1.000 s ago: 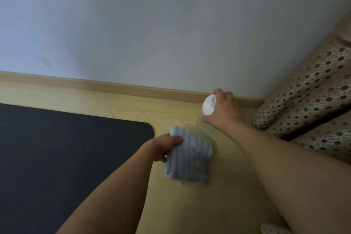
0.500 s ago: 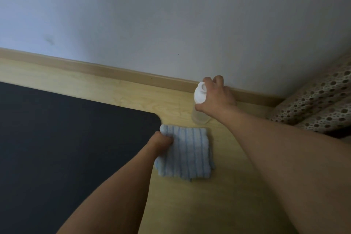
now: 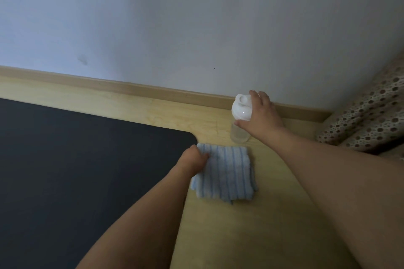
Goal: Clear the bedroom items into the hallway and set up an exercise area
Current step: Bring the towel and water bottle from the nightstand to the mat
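towel (image 3: 225,172) now flat by mat (image 3: 76,170) corner, l hand (image 3: 194,162) pinching it; r hand (image 3: 261,113) grip round bottle (image 3: 240,120).

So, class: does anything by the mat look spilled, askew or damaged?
Nothing stands out. The bottle stands upright on the floor, the folded towel lies flat beside the mat. Only a faint smudge marks the wall.

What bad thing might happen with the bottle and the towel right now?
1. The right hand holds the bottle only near its white cap, so the tall bottle might tip when let go.
2. If it tips and the cap is loose, water could wet the folded towel right beside it, which the left hand grips, and the black mat.
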A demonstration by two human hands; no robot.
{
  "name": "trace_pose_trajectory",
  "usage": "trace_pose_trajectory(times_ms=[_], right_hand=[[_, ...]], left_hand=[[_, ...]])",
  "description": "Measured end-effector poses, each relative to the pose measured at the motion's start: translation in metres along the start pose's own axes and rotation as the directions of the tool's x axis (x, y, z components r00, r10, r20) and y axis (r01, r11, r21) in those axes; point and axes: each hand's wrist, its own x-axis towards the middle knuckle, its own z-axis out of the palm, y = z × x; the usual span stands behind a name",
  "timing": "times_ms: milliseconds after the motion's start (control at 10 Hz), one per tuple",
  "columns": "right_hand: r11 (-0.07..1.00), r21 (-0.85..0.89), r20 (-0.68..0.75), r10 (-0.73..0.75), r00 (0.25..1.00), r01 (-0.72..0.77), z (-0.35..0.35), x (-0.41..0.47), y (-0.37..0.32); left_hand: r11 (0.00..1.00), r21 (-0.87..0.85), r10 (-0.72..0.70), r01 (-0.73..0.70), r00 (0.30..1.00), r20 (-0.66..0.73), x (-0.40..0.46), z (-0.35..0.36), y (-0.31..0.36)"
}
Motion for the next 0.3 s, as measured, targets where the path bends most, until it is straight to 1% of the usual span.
trace_pose_trajectory(times_ms=[100, 200, 300], right_hand=[[0.999, 0.034, -0.053, -0.007, 0.999, 0.009, -0.003, -0.018, 0.001], [0.996, 0.072, -0.12, -0.037, 0.992, 0.046, -0.005, -0.041, 0.004], [0.996, 0.081, -0.126, -0.031, 0.992, 0.041, -0.006, -0.064, 0.008]], left_hand=[[0.997, 0.035, 0.067, -0.065, 0.996, -0.063, -0.012, -0.013, 0.006], [0.984, 0.084, 0.17, -0.158, 0.973, -0.155, -0.024, -0.025, 0.011], [0.964, 0.109, 0.262, -0.241, 0.931, -0.256, -0.037, -0.032, 0.016]])
